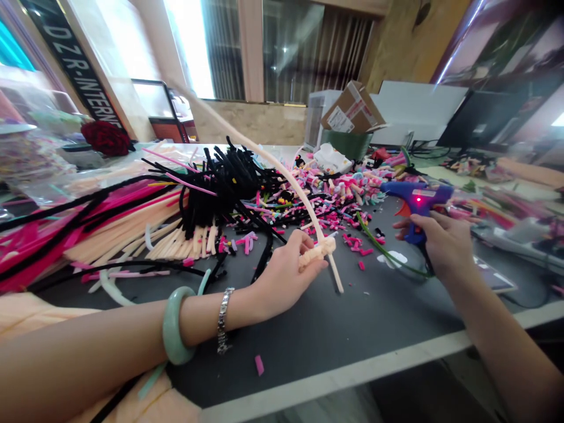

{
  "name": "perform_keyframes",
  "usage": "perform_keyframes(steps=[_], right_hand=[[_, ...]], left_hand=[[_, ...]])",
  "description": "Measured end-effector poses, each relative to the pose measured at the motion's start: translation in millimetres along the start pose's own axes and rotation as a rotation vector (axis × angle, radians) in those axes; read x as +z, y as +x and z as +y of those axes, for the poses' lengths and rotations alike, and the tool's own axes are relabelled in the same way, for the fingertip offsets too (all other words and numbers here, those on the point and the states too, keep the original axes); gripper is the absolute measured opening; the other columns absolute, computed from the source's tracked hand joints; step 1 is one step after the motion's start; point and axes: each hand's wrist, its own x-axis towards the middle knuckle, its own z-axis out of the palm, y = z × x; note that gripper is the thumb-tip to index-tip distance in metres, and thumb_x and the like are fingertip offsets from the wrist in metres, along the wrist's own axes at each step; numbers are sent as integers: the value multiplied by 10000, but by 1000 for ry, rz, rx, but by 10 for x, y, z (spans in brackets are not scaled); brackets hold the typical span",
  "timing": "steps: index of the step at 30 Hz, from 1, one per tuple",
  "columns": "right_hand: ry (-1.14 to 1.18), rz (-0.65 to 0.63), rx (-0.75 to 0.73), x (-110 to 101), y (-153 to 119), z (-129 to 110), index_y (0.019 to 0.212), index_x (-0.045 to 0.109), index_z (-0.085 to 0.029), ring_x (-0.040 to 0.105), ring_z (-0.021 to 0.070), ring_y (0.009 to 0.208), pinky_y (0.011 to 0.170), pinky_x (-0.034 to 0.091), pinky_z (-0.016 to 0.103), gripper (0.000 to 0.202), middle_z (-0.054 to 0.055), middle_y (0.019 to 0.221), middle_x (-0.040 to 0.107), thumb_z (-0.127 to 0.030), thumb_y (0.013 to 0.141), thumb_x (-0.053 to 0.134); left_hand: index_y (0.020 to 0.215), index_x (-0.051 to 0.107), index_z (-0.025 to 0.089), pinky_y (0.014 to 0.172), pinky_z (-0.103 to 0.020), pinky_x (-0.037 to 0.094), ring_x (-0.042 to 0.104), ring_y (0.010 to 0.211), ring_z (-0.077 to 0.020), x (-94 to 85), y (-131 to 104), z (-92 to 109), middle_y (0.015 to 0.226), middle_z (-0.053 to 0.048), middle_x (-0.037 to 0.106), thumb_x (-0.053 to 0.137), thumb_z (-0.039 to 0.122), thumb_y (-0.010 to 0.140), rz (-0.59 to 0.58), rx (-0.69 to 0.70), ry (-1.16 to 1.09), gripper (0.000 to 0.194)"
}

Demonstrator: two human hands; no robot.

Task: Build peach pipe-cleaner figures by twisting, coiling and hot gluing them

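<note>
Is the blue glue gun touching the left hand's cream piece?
Apart: the head view shows dark tabletop and pink scraps between the blue glue gun and cream piece.

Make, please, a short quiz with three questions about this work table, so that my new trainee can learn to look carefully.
1. Which hand holds the blue glue gun?
2. True or false: the green bangle is closer to the left hand than the metal bracelet is.
3. Fill in the missing colour: the long fuzzy stick that rises from the left hand is ___.

Key: 1. The right hand. 2. False; the metal bracelet is closer. 3. Cream.
</note>
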Motion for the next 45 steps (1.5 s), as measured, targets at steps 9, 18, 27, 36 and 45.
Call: perform_keyframes(steps=[9,18,27,36,45], right_hand=[[305,-299,82,-169,-235,38,691,680,-177,590,168,421,469,434,309,65,80,666,683,-226,731,667],[488,-494,89,-175,-311,173,641,639,-179,524,168,363,369,388,305,180,-7,447,507,-306,667,764],[484,-689,186,-153,-442,116,882,710,-169,509,173,339,344,369,298,326,-1,411,523,-374,637,777],[414,-621,154,-69,-546,78,852,723,-171,510,160,348,343,392,287,276,5,442,550,-354,650,768],[416,-543,193,-41,-580,60,813,708,-179,500,151,376,345,412,286,233,-30,456,498,-297,627,784]], left_hand=[[979,337,228,543,-214,293,393,515,-76,-3,41,-57,702,72,448,496,317,877,13,50,95,209],[1284,297,277,555,-228,333,398,502,-81,18,58,-93,805,27,531,412,296,931,-39,165,251,372],[1391,259,248,742,-324,487,629,827,-200,16,74,-101,1084,-86,619,395,296,930,-23,241,454,483],[1431,164,179,568,-262,476,677,908,-243,25,75,-125,1243,-146,588,359,329,949,17,288,734,541],[1411,206,140,540,-260,439,688,870,-219,20,77,-137,1279,-145,572,309,360,978,21,391,888,496]])
